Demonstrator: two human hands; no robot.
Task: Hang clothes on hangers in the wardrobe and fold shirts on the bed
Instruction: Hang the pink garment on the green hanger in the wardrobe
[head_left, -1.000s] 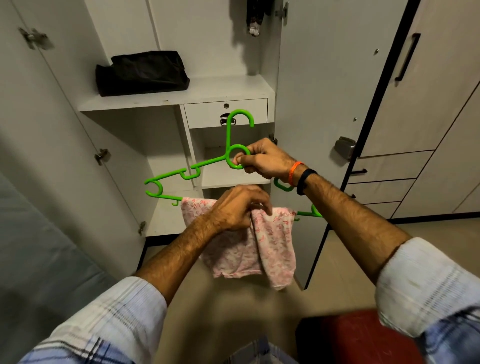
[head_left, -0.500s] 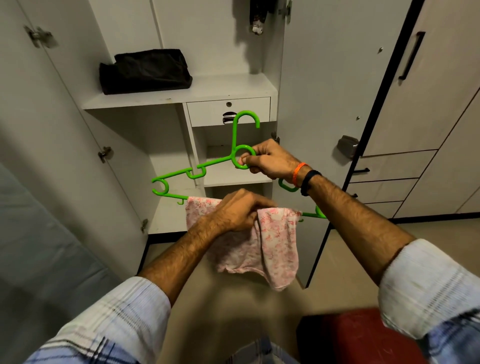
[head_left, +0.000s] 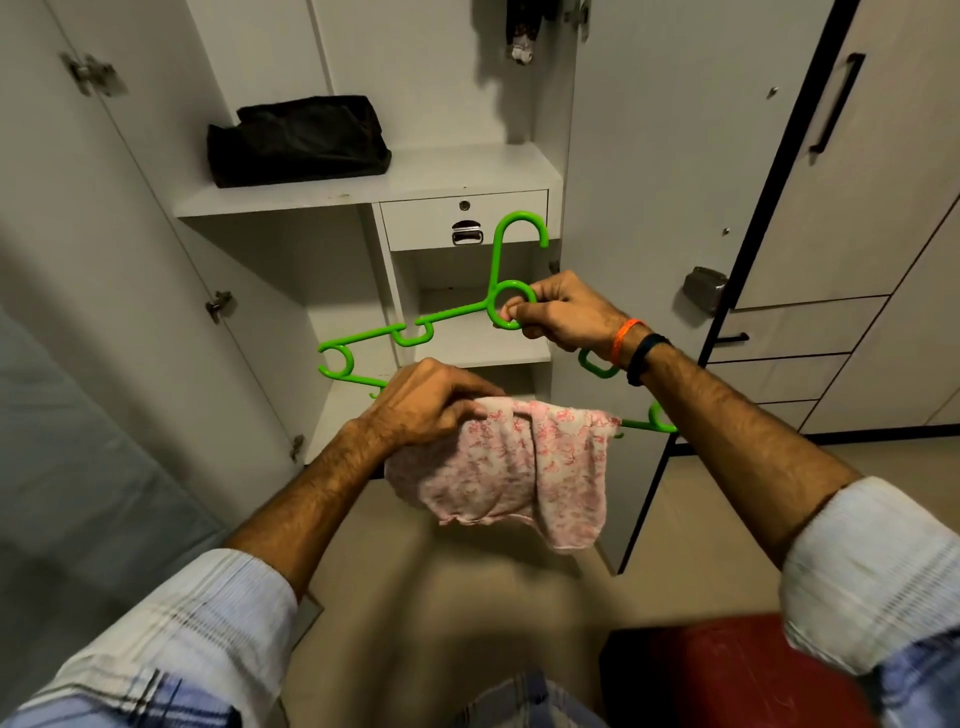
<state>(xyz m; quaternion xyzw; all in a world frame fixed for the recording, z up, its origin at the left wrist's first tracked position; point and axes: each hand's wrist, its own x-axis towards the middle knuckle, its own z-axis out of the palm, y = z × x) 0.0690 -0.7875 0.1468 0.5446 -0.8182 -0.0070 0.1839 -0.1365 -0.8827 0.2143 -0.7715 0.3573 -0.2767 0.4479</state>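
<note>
Green hanger (head_left: 457, 312) held out at chest height in front of the open wardrobe (head_left: 363, 182), long axis running left to right and tilted, left end higher and farther off, right end lower and partly hidden behind the right wrist. Right hand (head_left: 563, 317) pinching the ring at the hanger's neck, thumb and forefinger closed round the plastic, hook standing up just above the knuckles. Pink floral garment (head_left: 498, 467) draped over the lower bar, hanging in two folds below it, bunched toward the right half of the bar. Left hand (head_left: 431, 410) on top of the garment's left edge, fingers (head_left: 470, 397) curled down and gripping cloth against the bar. Spare bar showing bare to the left of that hand, so likely next a slide of cloth leftward along the bar's axis to centre it; left hand the nearer for that. Wardrobe rail not in view; dark clothing (head_left: 522, 31) hanging above, well apart from the hook, so an upward lift needed afterwards.
</note>
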